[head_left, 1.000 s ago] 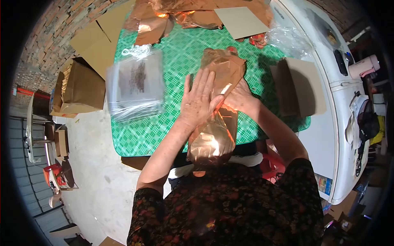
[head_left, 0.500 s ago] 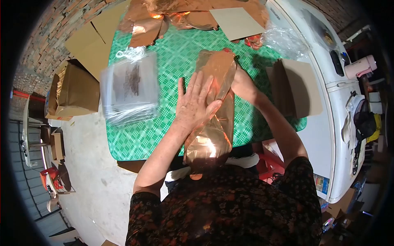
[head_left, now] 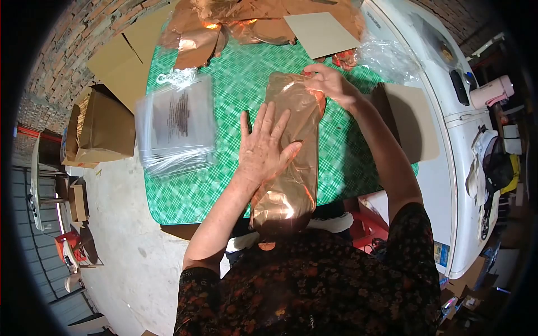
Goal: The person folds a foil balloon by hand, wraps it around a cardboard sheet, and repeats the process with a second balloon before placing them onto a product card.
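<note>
A long copper-coloured foil sheet or bag (head_left: 300, 168) lies lengthwise on the green checked tablecloth (head_left: 235, 67), its near end by the person's body. My left hand (head_left: 264, 143) rests flat on its left side, fingers spread. At the far right corner of the foil, my right hand (head_left: 332, 87) pinches the edge between thumb and fingers. To the left lies a stack of clear plastic bags (head_left: 176, 120) with white strings (head_left: 178, 77) at its top.
More copper foil (head_left: 196, 45) and a grey card (head_left: 322, 33) lie at the far edge. Clear plastic wrap (head_left: 389, 59) and brown card sheets (head_left: 414, 120) are on the right, beside a white fridge (head_left: 437, 84). A cardboard box (head_left: 106, 126) stands left.
My right hand has moved up to the foil's far corner, and the folded right edge now lies more open. My left hand has stayed nearly in place.
</note>
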`<control>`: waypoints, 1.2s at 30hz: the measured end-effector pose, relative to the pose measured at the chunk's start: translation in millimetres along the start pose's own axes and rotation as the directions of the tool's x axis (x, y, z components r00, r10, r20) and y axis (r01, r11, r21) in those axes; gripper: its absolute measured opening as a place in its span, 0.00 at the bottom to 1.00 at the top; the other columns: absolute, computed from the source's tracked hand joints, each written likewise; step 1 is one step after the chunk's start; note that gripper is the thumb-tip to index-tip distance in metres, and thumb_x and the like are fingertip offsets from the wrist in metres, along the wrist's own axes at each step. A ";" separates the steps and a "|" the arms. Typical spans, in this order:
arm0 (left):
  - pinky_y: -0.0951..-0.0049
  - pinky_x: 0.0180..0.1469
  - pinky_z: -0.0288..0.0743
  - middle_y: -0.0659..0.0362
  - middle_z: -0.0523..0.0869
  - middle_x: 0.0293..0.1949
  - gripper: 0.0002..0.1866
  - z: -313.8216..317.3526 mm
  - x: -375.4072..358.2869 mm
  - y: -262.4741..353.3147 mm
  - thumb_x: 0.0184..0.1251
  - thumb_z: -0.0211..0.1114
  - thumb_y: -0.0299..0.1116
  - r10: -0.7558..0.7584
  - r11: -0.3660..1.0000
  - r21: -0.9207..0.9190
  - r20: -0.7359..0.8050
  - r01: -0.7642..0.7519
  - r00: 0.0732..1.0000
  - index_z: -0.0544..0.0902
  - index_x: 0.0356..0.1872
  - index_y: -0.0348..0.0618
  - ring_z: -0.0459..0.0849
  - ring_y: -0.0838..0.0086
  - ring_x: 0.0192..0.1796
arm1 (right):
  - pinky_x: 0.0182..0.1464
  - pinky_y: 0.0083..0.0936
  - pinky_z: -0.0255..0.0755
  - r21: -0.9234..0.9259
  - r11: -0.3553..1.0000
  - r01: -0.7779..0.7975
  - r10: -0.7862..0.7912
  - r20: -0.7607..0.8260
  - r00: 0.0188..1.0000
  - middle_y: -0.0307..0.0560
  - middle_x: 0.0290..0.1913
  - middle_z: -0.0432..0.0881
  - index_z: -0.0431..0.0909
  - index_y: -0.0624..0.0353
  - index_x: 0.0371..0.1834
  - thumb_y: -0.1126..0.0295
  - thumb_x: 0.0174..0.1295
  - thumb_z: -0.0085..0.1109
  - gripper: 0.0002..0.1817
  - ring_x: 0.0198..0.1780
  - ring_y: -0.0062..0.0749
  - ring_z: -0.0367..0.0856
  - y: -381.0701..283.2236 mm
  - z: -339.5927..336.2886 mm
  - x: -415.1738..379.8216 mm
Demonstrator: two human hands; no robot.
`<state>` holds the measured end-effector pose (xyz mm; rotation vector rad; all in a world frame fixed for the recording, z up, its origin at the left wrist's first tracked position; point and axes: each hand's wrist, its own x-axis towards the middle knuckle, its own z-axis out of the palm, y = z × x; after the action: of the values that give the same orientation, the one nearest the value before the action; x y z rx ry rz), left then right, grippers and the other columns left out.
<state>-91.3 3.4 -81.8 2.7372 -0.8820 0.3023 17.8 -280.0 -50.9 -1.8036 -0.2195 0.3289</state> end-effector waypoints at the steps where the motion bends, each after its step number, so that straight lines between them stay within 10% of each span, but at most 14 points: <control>1: 0.28 0.88 0.39 0.45 0.61 0.89 0.46 0.1 0.1 0.1 0.82 0.53 0.71 -0.003 1.000 0.004 0.005 0.003 1.000 0.66 0.89 0.52 0.56 0.50 0.91 | 0.65 0.27 0.79 -0.026 1.000 0.010 -0.009 0.047 0.999 0.50 0.63 0.88 0.68 0.72 0.79 0.65 0.81 0.66 0.32 0.61 0.28 0.86 -3.7 -3.5 -2.4; 5: 0.30 0.89 0.33 0.45 0.59 0.90 0.46 -2.0 0.4 1.2 0.83 0.48 0.72 -0.018 1.000 0.017 0.053 0.017 0.998 0.63 0.90 0.53 0.52 0.52 0.92 | 0.65 0.28 0.80 -0.069 0.989 0.130 -0.117 0.168 0.979 0.52 0.61 0.88 0.68 0.73 0.79 0.64 0.81 0.65 0.32 0.60 0.29 0.86 2.8 -13.1 4.3; 26: 0.27 0.88 0.36 0.43 0.60 0.88 0.50 -1.5 0.4 -0.1 0.81 0.53 0.72 -0.010 0.999 -0.039 0.009 0.010 1.000 0.61 0.90 0.47 0.54 0.50 0.91 | 0.50 0.33 0.80 -0.704 0.704 -0.094 0.345 0.223 0.912 0.43 0.47 0.92 0.76 0.57 0.79 0.72 0.59 0.74 0.40 0.49 0.32 0.89 -73.1 -3.0 47.5; 36: 0.26 0.88 0.37 0.42 0.60 0.88 0.53 5.8 -1.1 -2.9 0.78 0.57 0.73 -0.004 0.999 -0.045 -0.021 0.004 1.000 0.58 0.91 0.46 0.56 0.50 0.91 | 0.33 0.22 0.78 -0.578 0.778 -0.245 0.371 0.110 0.922 0.48 0.42 0.89 0.73 0.60 0.75 0.71 0.77 0.59 0.24 0.33 0.26 0.88 -85.2 9.1 31.5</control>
<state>-89.7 4.6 -88.1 2.6891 -0.8672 0.3058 46.4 -240.0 26.0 -2.3936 -0.1795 0.7678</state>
